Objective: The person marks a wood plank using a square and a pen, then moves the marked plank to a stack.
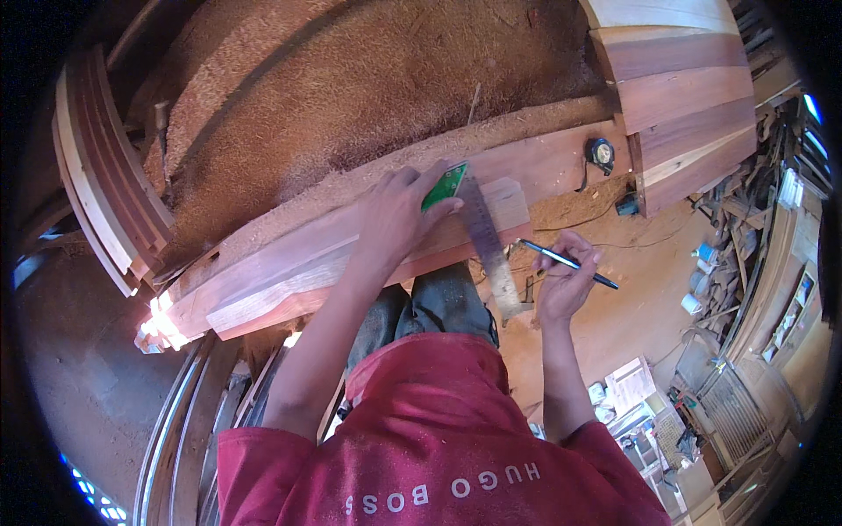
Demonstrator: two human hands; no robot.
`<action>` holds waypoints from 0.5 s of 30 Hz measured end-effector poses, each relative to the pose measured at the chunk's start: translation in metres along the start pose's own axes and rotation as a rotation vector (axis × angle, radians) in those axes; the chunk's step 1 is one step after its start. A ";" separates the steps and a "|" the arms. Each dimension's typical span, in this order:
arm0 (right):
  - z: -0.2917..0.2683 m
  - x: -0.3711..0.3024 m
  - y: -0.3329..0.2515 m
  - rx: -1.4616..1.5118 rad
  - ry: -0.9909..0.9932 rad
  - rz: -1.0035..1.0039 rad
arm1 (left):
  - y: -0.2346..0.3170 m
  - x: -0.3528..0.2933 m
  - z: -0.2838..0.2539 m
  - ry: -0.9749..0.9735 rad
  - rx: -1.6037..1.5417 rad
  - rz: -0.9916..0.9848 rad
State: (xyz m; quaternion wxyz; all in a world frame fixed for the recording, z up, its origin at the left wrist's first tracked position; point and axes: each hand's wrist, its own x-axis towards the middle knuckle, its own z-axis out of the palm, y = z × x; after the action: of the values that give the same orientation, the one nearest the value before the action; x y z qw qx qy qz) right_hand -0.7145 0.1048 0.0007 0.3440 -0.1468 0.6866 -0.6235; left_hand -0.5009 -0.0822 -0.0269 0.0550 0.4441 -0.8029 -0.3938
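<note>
My left hand (396,215) grips the green stock (445,186) of a try square and presses it on a wooden board. The square's metal blade (489,245) lies across the board's right end and reaches past its near edge. That reddish-brown board (329,282) rests on a longer plank (553,162) in front of my body. To the right of the blade, my right hand (566,285) pinches a slim pen (572,261), silver and black. The pen's tip points left toward the blade, apart from the board.
A black tape measure (600,152) sits on the plank's right part. Joined boards (688,105) stand beyond it. Sawdust (377,88) covers the far side. Curved wooden pieces (103,167) are stacked at the left. White containers (693,302) and scrap wood lie on the right.
</note>
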 end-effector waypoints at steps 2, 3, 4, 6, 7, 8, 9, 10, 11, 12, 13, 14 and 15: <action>-0.001 0.004 0.005 0.081 -0.105 0.081 | 0.005 -0.010 0.020 0.182 0.208 0.012; 0.004 0.004 0.010 0.054 -0.126 0.080 | 0.009 -0.015 0.026 0.168 0.213 0.007; 0.009 0.004 0.014 0.026 -0.145 0.077 | 0.015 -0.020 0.032 0.175 0.246 0.013; 0.027 0.009 0.021 0.061 -0.195 0.051 | 0.020 -0.020 0.037 0.185 0.289 0.011; 0.033 0.009 0.027 0.000 -0.151 -0.028 | 0.021 -0.017 0.042 0.189 0.265 0.002; 0.034 0.009 0.031 -0.062 -0.111 -0.101 | 0.023 -0.016 0.045 0.190 0.243 -0.014; 0.026 0.013 0.029 -0.152 -0.172 -0.111 | 0.025 -0.013 0.048 0.183 0.244 -0.020; 0.024 0.013 0.029 -0.152 -0.172 -0.102 | 0.026 -0.008 0.052 0.203 0.260 0.015; 0.027 0.017 0.020 -0.289 -0.171 -0.153 | 0.027 -0.005 0.053 0.225 0.279 0.050; 0.029 0.018 0.017 -0.426 -0.170 -0.205 | 0.027 -0.005 0.054 0.222 0.282 0.044; 0.028 0.019 0.019 -0.424 -0.174 -0.199 | 0.026 -0.006 0.055 0.224 0.292 0.045; 0.026 0.020 0.020 -0.423 -0.157 -0.214 | 0.027 -0.005 0.055 0.228 0.296 0.051; 0.025 0.021 0.020 -0.422 -0.140 -0.229 | 0.029 -0.004 0.055 0.225 0.295 0.049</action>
State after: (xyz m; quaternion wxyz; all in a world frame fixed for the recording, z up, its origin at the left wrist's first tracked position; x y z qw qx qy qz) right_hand -0.7086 0.0770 -0.0243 0.2795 -0.3353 0.7550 -0.4893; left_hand -0.5417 -0.0383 -0.0440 0.0885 0.4688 -0.8514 -0.2181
